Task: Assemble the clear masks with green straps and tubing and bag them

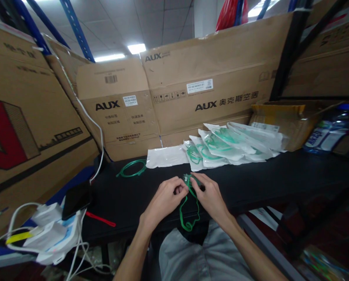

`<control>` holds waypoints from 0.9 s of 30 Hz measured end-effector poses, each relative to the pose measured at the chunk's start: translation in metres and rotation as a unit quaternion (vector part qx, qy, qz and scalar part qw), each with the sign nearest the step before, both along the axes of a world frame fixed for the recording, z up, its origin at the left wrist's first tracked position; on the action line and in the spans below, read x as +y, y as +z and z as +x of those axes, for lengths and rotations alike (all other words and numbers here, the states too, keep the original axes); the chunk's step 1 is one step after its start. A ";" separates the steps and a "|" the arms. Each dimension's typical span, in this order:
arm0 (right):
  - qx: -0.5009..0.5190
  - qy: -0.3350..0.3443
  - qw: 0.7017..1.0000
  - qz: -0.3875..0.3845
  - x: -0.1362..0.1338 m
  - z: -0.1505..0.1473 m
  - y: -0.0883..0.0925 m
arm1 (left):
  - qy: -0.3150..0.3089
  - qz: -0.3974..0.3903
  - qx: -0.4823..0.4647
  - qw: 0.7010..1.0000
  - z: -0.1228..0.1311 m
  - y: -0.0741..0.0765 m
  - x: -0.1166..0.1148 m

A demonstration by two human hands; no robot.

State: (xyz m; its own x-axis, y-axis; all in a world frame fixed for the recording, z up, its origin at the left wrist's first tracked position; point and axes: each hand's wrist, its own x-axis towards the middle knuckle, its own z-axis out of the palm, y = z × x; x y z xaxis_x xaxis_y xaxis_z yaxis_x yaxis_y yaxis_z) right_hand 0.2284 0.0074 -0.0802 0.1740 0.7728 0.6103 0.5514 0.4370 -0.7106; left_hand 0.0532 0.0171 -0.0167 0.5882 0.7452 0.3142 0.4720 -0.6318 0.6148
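Observation:
My left hand (169, 196) pinches a green elastic strap (189, 226) at the front edge of the black table. Opposite it, my right hand (210, 195) closes its fingertips on the same strap, beside a small clear plastic piece (186, 178) with a white mark. The strap hangs in a loop below both hands, over the table edge. Fingers partly hide the clear piece, so its full shape cannot be made out. Beyond my left hand lies a coil of green tubing (132, 168). A flat white packet (166, 157) rests beside the coil.
Overlapping white packets (230, 142) with green tubing stand along the back. Cardboard panels (180, 97) wall the rear. A bottle (328, 130) is at the right. On the left are a phone (76, 199), a power strip (56, 238) with cables, and a red strap (100, 219).

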 end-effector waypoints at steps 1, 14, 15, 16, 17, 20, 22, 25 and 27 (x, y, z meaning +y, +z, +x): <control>0.008 -0.021 1.000 -0.004 0.001 0.002 0.000 | -0.019 -0.014 0.002 1.000 0.001 0.002 -0.002; 0.027 0.017 0.999 0.002 -0.002 0.001 0.005 | 0.095 -0.124 -0.060 0.986 -0.006 -0.018 0.022; 0.028 0.023 0.999 0.001 -0.002 0.002 0.005 | 0.092 -0.132 -0.068 0.985 -0.006 -0.021 0.023; 0.029 0.028 0.999 0.000 -0.002 0.002 0.005 | 0.090 -0.141 -0.074 0.983 -0.005 -0.024 0.025; 0.032 0.032 0.999 -0.001 -0.002 0.002 0.005 | 0.086 -0.151 -0.079 0.982 -0.004 -0.026 0.026; 0.038 0.038 0.999 -0.005 -0.003 0.002 0.005 | 0.061 -0.190 -0.089 0.976 -0.002 -0.030 0.028; 0.044 0.042 0.998 -0.009 -0.003 0.002 0.005 | 0.043 -0.215 -0.094 0.971 -0.001 -0.031 0.028; 0.054 0.051 0.997 -0.015 -0.002 0.002 0.004 | 0.035 -0.231 -0.094 0.968 0.001 -0.031 0.027; 0.059 0.064 0.996 -0.025 -0.001 0.003 0.002 | 0.039 -0.228 -0.099 0.968 0.002 -0.030 0.026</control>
